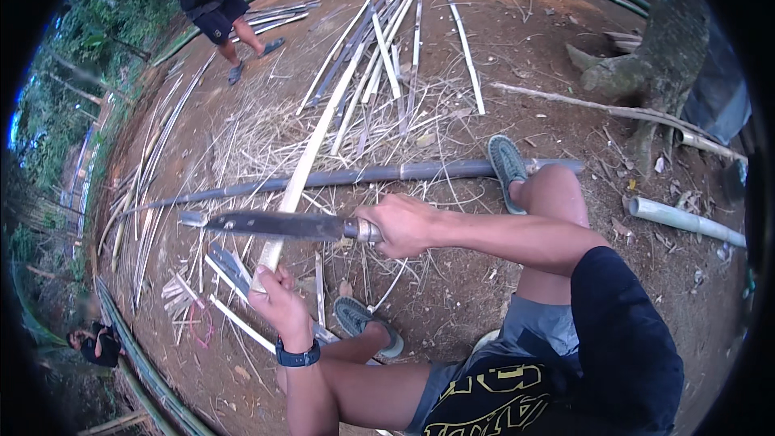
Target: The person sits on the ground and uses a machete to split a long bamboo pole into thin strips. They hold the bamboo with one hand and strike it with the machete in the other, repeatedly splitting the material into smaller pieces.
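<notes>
My right hand (401,224) is closed round the handle of a machete (278,226), whose long dark blade points to the left. The blade lies across a pale split bamboo strip (311,149), near its lower end. Below the blade, my left hand (280,300) grips that lower end, with a dark watch on the wrist. From there the strip slants up and away over a dark bamboo pole (347,177) lying across the ground. Whether the blade's edge bites into the strip cannot be seen.
More split strips (387,48) lie fanned out ahead among shavings (258,133). At the back left stands another person (214,0); one more (97,343) is at the far left. A tree trunk (670,56) and a cut bamboo piece (686,222) are to the right.
</notes>
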Action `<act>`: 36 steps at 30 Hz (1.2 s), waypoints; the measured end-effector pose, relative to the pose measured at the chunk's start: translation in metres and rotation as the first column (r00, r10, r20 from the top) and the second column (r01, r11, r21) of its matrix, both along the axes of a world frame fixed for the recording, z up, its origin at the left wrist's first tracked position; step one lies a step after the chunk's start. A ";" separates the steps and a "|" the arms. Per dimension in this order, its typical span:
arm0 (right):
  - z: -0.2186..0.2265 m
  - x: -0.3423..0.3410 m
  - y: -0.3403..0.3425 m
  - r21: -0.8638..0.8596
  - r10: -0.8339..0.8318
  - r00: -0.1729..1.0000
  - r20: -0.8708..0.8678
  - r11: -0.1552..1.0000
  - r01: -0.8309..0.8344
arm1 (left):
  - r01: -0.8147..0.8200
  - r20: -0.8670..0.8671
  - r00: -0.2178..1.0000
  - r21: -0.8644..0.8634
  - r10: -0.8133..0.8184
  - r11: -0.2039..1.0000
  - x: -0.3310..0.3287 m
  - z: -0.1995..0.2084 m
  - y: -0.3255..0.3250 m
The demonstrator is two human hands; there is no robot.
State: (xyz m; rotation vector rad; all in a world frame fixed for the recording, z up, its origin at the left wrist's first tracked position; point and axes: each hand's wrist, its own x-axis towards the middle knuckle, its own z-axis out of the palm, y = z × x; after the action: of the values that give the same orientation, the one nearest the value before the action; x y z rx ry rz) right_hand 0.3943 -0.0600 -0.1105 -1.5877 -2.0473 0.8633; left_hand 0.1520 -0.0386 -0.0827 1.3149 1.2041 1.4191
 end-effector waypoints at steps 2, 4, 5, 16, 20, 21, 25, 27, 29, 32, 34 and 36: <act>0.001 -0.010 -0.006 0.074 0.139 0.990 -0.023 0.988 -0.137 | -0.051 0.028 0.998 0.094 0.049 0.994 -0.010 0.000 -0.004; -0.020 0.002 0.010 -0.018 0.050 0.999 -0.011 0.999 -0.050 | -0.075 0.051 0.996 0.041 0.073 0.996 -0.006 0.010 -0.012; -0.017 0.005 0.019 -0.079 -0.029 0.999 -0.020 0.997 0.027 | -0.066 0.035 0.997 0.051 0.065 0.996 -0.015 0.011 -0.015; 0.008 -0.008 -0.014 0.098 0.159 0.986 -0.053 0.983 -0.154 | 0.053 -0.302 0.953 0.172 0.002 0.984 -0.029 0.004 -0.034; -0.003 0.004 0.001 -0.041 0.025 0.998 -0.065 0.999 -0.028 | 0.041 -0.356 0.934 0.157 0.017 0.987 -0.026 -0.004 -0.035; 0.004 0.000 -0.003 -0.076 0.035 0.999 -0.036 0.996 -0.038 | -0.134 -0.237 0.956 0.163 0.170 0.977 -0.013 -0.007 -0.037; 0.013 -0.010 -0.025 0.148 0.158 0.986 -0.054 0.978 -0.148 | 0.009 -0.323 0.945 0.157 0.043 0.988 -0.030 0.002 -0.040; 0.005 -0.001 -0.016 0.118 0.162 0.987 -0.001 0.980 -0.160 | -0.037 -0.302 0.949 0.164 0.086 0.986 -0.021 0.005 -0.045; -0.021 0.020 0.012 -0.038 -0.004 0.999 -0.036 0.999 0.003 | -0.006 -0.346 0.937 0.132 0.052 0.991 -0.024 0.003 -0.043; -0.006 0.018 0.015 -0.148 -0.101 0.995 0.002 0.984 0.100 | 0.073 -0.299 0.953 0.113 -0.036 0.991 -0.027 0.002 -0.037; 0.002 0.010 0.000 -0.099 -0.018 1.000 -0.014 0.995 0.017 | 0.047 -0.259 0.966 0.075 -0.026 0.996 -0.031 -0.003 -0.039; 0.002 0.002 -0.016 0.066 0.147 0.985 -0.086 0.988 -0.142 | 0.002 -0.194 0.981 0.071 0.012 0.998 -0.038 -0.008 -0.037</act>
State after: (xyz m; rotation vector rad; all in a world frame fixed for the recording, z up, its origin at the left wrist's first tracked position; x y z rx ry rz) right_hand 0.3966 -0.0755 -0.1083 -1.3571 -2.1240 0.8992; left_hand 0.1143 -0.0761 -0.0909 1.5293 1.2953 1.3719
